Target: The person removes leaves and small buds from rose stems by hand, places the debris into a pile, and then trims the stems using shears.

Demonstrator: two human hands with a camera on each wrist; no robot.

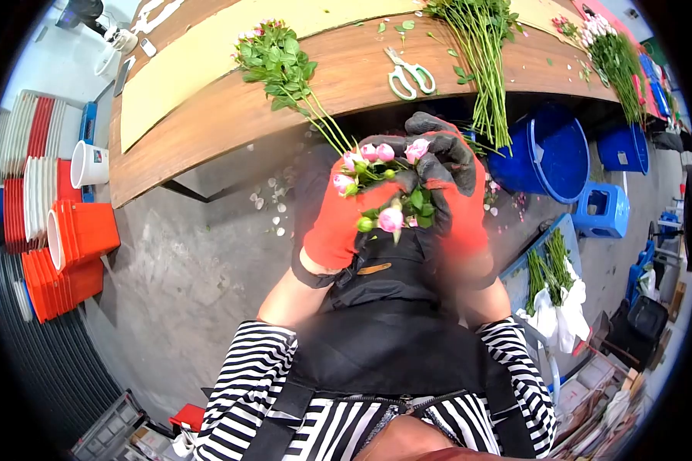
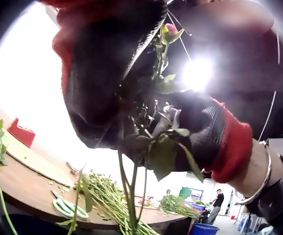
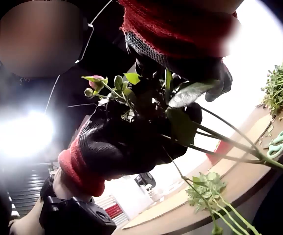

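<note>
Both hands wear red gloves with dark palms and fingers. My left hand (image 1: pixel 338 219) grips a spray of pink roses (image 1: pixel 390 220) in front of the black apron, its blooms and green buds around the fingers. My right hand (image 1: pixel 457 184) has its fingers curled at the same spray, beside a pink bloom (image 1: pixel 417 150). In the right wrist view, a leaf (image 3: pixel 195 93) shows at the right hand's fingers, and bare stems (image 3: pixel 229 142) run out below the hands. Fingertips are partly hidden among the foliage.
On the wooden table (image 1: pixel 200 146) lie a leafy rose bunch (image 1: pixel 288 69), its stems overhanging the edge, scissors (image 1: pixel 410 77) and a pile of long stems (image 1: pixel 484 77). Blue tubs (image 1: pixel 542 157) and a blue stool (image 1: pixel 601 211) stand right; red crates (image 1: pixel 84 234) left. Petals dot the floor.
</note>
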